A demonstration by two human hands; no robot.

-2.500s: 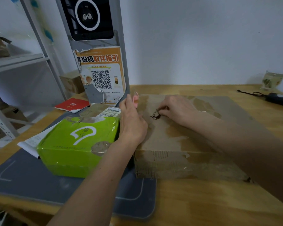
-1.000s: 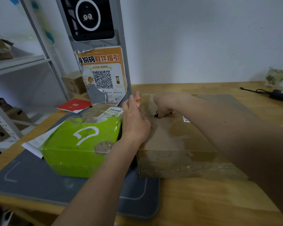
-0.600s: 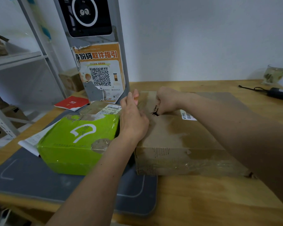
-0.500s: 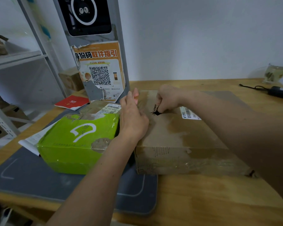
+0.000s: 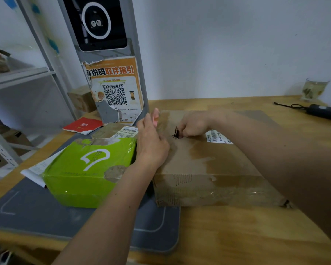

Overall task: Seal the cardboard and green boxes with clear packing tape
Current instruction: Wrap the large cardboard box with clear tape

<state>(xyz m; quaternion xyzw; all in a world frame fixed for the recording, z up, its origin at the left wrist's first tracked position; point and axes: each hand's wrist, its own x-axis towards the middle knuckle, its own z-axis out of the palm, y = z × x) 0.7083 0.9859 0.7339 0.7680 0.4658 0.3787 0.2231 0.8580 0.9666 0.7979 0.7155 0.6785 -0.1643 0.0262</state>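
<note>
On tabletop | cardboard box point(image 5: 208, 165) taping underway | left hand point(image 5: 151, 142) pressing flat | right hand point(image 5: 192, 125) pinching tape end | green box point(image 5: 88, 169) looking taped

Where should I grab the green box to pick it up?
Probably by its two short ends, one hand on each, coming from above. The green box lies flat, its top is shiny with film and likely slippery, and the left hand and cardboard box crowd its right end, so slide it left first.

Glossy green box point(image 5: 88, 169), cardboard box point(image 5: 208, 165) — tape-shiny
</note>
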